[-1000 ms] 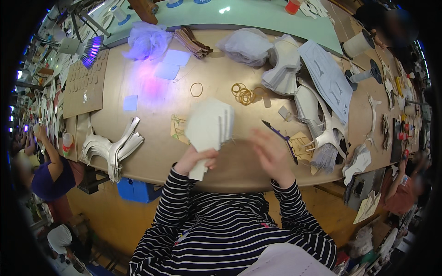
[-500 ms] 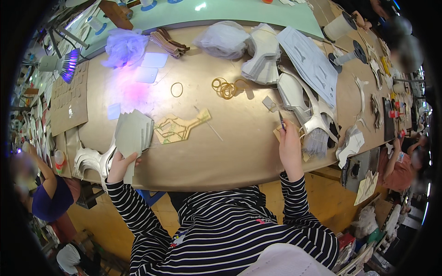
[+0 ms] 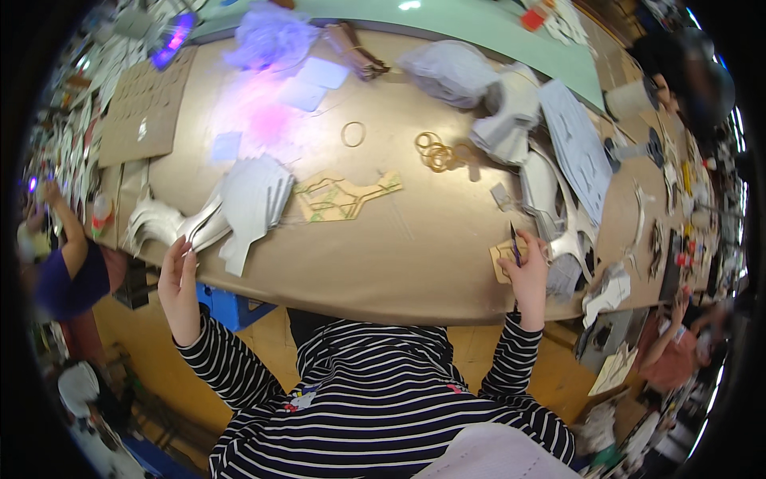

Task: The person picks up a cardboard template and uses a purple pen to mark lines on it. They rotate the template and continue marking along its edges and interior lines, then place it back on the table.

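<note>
My left hand is at the near left table edge, fingers stretched and a little apart. Its fingertips touch the end of a pile of curved silver cut pieces; no piece shows lifted. Right beside it, a fanned stack of light grey cut pieces lies on the table. In my right hand is a slim, dark pen-like tool, tip pointing away from me. Partly under that hand lies a small yellow template. A larger yellow template with green marks lies mid-table.
Rubber bands and a single loose band lie farther back. On the right are white and silver cut pieces and a long white patterned sheet. A purple-lit lamp stands far left. Other people work at both sides.
My left hand has let go of the grey stack, now on the table, and moved to the silver pieces. My right hand has come nearer the small yellow template. The whole view has shifted.
</note>
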`<state>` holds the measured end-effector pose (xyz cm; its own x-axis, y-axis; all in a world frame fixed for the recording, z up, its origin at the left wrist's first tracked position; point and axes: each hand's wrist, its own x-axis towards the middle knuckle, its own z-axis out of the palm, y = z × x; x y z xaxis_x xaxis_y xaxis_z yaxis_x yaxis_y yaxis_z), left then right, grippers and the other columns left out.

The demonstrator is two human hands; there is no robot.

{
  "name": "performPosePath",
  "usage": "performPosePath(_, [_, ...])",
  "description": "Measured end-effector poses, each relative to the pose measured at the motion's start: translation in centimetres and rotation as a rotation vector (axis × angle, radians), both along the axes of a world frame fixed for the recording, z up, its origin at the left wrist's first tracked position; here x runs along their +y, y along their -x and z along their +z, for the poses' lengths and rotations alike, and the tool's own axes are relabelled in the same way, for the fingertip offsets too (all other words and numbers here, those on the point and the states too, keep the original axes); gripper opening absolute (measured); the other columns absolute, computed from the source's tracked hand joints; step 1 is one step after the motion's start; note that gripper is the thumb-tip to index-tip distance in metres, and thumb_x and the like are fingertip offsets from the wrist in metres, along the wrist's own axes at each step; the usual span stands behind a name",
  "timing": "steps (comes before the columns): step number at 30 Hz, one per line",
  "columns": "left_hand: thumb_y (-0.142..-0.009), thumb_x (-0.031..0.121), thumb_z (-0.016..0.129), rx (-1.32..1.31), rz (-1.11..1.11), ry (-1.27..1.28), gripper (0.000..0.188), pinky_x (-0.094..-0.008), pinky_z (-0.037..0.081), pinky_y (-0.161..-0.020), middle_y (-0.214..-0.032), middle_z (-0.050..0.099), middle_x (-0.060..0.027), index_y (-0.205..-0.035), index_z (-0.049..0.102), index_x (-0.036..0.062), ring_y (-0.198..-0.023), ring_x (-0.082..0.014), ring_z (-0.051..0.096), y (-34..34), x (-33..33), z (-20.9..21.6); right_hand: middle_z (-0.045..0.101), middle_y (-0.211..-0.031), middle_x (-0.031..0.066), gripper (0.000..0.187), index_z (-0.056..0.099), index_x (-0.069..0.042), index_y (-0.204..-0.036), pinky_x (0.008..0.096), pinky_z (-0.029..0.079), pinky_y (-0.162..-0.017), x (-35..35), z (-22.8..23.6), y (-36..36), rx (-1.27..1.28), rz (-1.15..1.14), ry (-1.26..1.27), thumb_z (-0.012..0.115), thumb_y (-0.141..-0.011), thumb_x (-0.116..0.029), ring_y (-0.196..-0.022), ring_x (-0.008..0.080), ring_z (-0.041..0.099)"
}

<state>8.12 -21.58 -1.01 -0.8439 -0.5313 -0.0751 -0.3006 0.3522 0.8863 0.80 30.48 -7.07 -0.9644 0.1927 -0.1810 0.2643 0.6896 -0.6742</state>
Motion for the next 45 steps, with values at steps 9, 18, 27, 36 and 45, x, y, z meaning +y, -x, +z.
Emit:
performPosePath(9, [-0.08, 0.009, 0.066, -0.005, -0.629, -0.267, 0.042, -0.0317, 0.042, -0.095, -0.117, 0.058, -0.0121, -0.119, 0.055, -0.0011, -0.105, -0.0183, 0.055, 2.5, 15.0, -1.1, 0.051, -0.094, 0.001, 0.03, 0.063, 0.001, -0.099, 0.0167, 0.039, -0.06, -10.3, 4.9, 2.1, -0.109, 0.542, 0.418, 0.07, -0.071, 0.005, -0.071, 0.0056, 0.046])
performPosePath(18, [-0.086, 0.006, 0.06, -0.037, -0.118, -0.705, 0.031, -0.0203, 0.049, -0.062, -0.093, 0.067, -0.0052, -0.116, 0.057, -0.0024, -0.077, -0.0071, 0.059, 2.6, 12.5, -4.2, 0.063, -0.097, 0.0059, 0.026, 0.058, 0.002, -0.113, 0.0137, 0.031, -0.039, -17.1, 3.3, 6.2, -0.294, 0.269, 0.934, 0.051, -0.095, -0.016, -0.053, 0.0016, 0.047])
performPosePath(27, [-0.085, 0.006, 0.059, -0.056, 0.005, -0.727, 0.027, -0.02, 0.048, -0.064, -0.091, 0.065, -0.0028, -0.112, 0.057, 0.0024, -0.074, -0.0073, 0.059, 1.2, 10.2, -5.4, 0.064, -0.101, 0.0066, 0.032, 0.054, 0.0, -0.122, 0.0156, 0.038, -0.043, -14.9, -1.9, 5.3, -0.249, 0.246, 0.723, 0.055, -0.093, -0.012, -0.055, 0.0023, 0.05])
performPosePath(36, [-0.078, 0.019, 0.07, 0.004, 0.245, 0.47, 0.051, -0.0408, 0.035, -0.097, -0.121, 0.051, -0.0172, -0.122, 0.051, 0.0007, -0.112, -0.033, 0.046, 3.2, 7.9, -7.6, 0.058, -0.096, 0.0055, 0.045, 0.053, -0.001, -0.125, 0.0238, 0.045, -0.056, -8.5, -1.5, 7.8, 0.156, 0.305, 0.104, 0.066, -0.082, -0.01, -0.07, 0.0101, 0.054])
performPosePath(45, [-0.06, 0.027, 0.083, -0.099, 0.05, 0.196, 0.064, -0.0331, 0.046, -0.074, -0.091, 0.063, -0.0131, -0.109, 0.056, -0.0041, -0.079, -0.0231, 0.057, 4.0, 2.8, -10.4, 0.058, -0.089, 0.008, 0.044, 0.056, -0.004, -0.123, 0.0267, 0.047, -0.071, -10.6, -2.1, 7.2, 0.125, 0.413, 0.213, 0.064, -0.08, -0.004, -0.076, 0.0169, 0.056])
